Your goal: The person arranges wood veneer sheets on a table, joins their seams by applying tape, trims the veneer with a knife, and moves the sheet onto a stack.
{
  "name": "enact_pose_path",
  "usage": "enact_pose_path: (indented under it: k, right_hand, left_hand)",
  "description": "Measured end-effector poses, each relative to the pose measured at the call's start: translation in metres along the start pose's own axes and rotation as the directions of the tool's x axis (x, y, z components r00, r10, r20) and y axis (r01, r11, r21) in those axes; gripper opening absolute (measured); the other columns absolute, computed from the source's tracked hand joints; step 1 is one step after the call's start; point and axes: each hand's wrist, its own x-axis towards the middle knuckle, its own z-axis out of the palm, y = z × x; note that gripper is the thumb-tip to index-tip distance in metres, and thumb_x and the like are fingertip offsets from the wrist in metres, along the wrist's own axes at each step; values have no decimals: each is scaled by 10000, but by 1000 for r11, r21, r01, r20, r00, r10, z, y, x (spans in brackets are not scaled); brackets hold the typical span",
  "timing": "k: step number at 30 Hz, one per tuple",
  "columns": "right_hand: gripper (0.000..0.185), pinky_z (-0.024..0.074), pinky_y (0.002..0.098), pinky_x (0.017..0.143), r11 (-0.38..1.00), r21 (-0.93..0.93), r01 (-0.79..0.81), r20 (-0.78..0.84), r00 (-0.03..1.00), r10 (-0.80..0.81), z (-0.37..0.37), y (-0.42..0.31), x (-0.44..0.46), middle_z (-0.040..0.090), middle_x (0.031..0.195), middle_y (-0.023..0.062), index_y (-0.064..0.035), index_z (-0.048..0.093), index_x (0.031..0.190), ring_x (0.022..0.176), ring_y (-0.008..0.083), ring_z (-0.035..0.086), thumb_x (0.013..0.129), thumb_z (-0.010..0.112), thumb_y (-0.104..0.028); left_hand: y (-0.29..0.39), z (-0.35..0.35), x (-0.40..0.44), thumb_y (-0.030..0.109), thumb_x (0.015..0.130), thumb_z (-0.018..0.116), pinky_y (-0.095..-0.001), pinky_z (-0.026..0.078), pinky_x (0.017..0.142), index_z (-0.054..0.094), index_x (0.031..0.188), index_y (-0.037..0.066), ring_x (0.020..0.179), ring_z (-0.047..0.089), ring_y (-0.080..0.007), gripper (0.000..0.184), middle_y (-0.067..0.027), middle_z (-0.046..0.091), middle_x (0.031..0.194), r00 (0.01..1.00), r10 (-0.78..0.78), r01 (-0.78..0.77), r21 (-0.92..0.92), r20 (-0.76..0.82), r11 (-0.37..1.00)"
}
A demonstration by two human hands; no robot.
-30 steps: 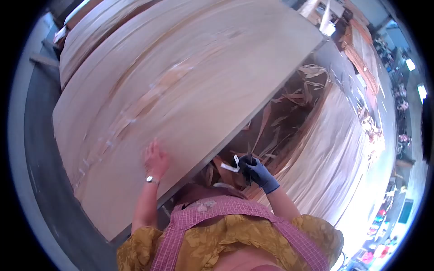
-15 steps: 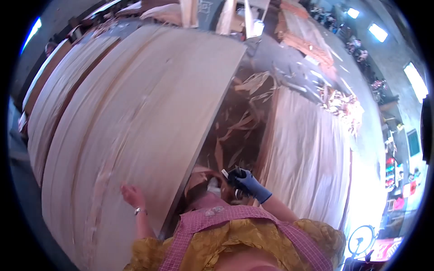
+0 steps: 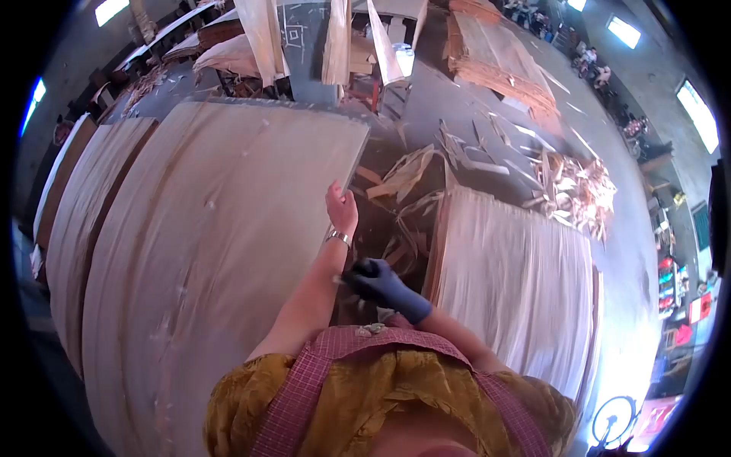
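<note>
A wide stack of pale wood veneer sheets [image 3: 228, 213] fills the left side. My bare left hand [image 3: 342, 209], with a metal watch [image 3: 339, 238] on the wrist, is over the stack's right edge near its far corner. Its fingers are loosely bent and apart, and I see nothing in them. Closer to my body, my right hand [image 3: 383, 287] wears a grey-blue glove with dark fingers. It is closed around a small tool [image 3: 339, 279] with a short pale tip; the rest is hidden in the glove.
Loose veneer strips [image 3: 403, 179] litter the gap between the stacks. A second veneer stack [image 3: 518, 266] stands at my right, with a heap of scraps [image 3: 575, 190] beyond it. Another stack [image 3: 499, 57] and upright veneer sheets [image 3: 337, 46] are farther back.
My left hand has moved forward and right, from the middle of the sheet to its right edge. My gloved right hand has shifted left, keeping the tool. The view has tilted up a little.
</note>
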Motion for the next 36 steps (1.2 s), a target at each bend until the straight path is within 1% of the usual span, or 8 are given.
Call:
enact_pose_path:
  k: [4,7,11,20,27,29,32,36]
  right_hand:
    - [329,505,309,664,846,-533,31,-155,979,-134,-91,-38,101,639,808,67,-34,631,1006,754,174,627,834,747,-290]
    - [368,520,367,736,834,-438,336,-185,874,-450,-166,-34,171,631,871,144,-23,621,994,807,259,657,812,761,-310]
    - [266,516,403,774,803,-549,235,-179,905,-387,-272,-20,280,638,958,191,-46,618,1030,930,323,649,891,647,-272]
    - [387,518,482,823,423,-897,-130,-119,992,51,-541,-20,448,669,1071,210,-49,646,1078,960,390,655,925,504,-375]
    - [479,486,432,971,-80,-807,-585,-544,683,488,-829,75,502,600,1310,139,-103,651,1233,1153,325,609,859,510,-367]
    - [475,487,421,972,-149,-822,-550,-532,648,546,-888,67,547,592,1319,146,-120,640,1255,1173,325,598,862,527,-362]
    - [407,499,432,924,-216,-896,-387,-442,742,503,-924,21,662,621,1247,151,-122,656,1190,1115,335,613,875,528,-346]
    - [315,521,465,828,-209,-974,87,-2,920,391,-865,-70,903,688,1094,156,-109,700,1039,978,356,654,900,511,-320]
  left_hand:
    - [-24,105,112,147,892,577,-352,475,935,482,1307,-7,1130,568,-261,454,-169,574,1183,973,-118,94,-130,-200,987]
    - [-106,121,184,173,902,580,-347,450,961,508,1276,-16,1126,571,-259,425,-187,600,1166,978,70,-47,117,-196,992]
    - [-159,77,261,294,936,534,-440,364,1063,527,1281,-1,1216,504,-339,454,-205,570,1267,997,41,-10,407,-69,914]
    - [-96,108,308,341,926,550,-507,323,1077,433,1403,85,1335,389,-342,554,-147,441,1442,898,-150,440,827,-414,349]
    - [-124,155,357,486,949,508,-530,333,1064,373,1454,117,1330,403,-329,640,-129,374,1491,768,-339,573,820,-543,-15]
    - [-91,165,375,492,951,507,-525,345,1060,371,1457,100,1320,419,-344,654,-130,355,1507,665,-445,629,771,-600,-99]
    - [-95,162,355,425,940,554,-524,348,1064,401,1445,87,1334,409,-369,627,-170,391,1494,754,-258,657,680,-605,326]
    - [-77,238,350,357,942,576,-499,293,1105,383,1459,90,1367,368,-342,613,-161,381,1501,425,-127,905,418,-896,78]
